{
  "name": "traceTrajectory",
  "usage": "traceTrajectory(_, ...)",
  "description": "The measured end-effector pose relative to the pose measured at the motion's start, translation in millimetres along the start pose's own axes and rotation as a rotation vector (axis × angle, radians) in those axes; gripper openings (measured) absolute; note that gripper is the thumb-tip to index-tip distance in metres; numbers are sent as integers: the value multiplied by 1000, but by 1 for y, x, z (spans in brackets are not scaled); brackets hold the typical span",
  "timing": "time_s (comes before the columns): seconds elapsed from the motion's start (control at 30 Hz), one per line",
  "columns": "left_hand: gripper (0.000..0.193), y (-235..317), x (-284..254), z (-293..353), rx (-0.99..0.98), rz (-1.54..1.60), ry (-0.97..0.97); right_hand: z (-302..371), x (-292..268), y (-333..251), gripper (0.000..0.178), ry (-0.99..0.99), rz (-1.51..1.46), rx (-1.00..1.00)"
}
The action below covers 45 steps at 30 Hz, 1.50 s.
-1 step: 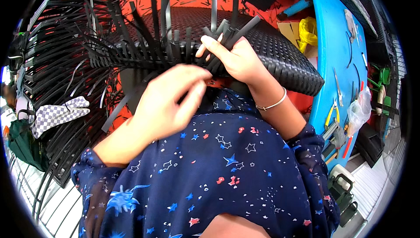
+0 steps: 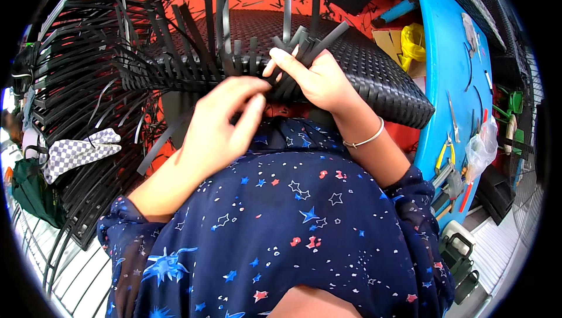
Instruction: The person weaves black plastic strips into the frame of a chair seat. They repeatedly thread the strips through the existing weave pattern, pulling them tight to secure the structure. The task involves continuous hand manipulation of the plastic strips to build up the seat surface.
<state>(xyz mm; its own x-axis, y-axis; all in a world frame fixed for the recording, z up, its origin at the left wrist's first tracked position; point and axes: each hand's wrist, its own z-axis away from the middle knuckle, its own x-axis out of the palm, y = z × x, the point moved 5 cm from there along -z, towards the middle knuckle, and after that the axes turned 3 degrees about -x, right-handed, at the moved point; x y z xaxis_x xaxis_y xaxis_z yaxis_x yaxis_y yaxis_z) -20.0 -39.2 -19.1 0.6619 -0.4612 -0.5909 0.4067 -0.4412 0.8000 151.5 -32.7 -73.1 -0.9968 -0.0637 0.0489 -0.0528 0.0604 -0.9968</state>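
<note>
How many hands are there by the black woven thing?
2. The left hand is at the near edge of the black woven piece; the right hand grips black strips there. Some fingertips are hidden.

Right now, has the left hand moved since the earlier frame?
Yes, slightly. The left hand is shifted: its fingers sit farther left and higher in view, farther from the blue table, which holds its place.

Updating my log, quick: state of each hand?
Left hand: partly curled at the black woven piece; whether it grips anything cannot be told.
Right hand: closed, holding black strips.
</note>
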Motion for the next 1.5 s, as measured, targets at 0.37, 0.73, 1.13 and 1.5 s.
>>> traceTrajectory(0.37, 33, -46, 0, -17, -336, 328, 22, 1, 1, 4, 34, -13, -15, 57)
traceTrajectory(0.73, 14, -33, -1, -27, -66, 113, 108, -2, -1, 5, 35, -18, 70, 224)
traceTrajectory(1.13, 10, -15, 9, -31, 383, 36, -170, -1, 0, 8, 39, -56, 90, 207)
traceTrajectory(1.5, 36, -23, 16, -32, -453, 718, -359, -4, 4, 4, 44, -40, 366, 207)
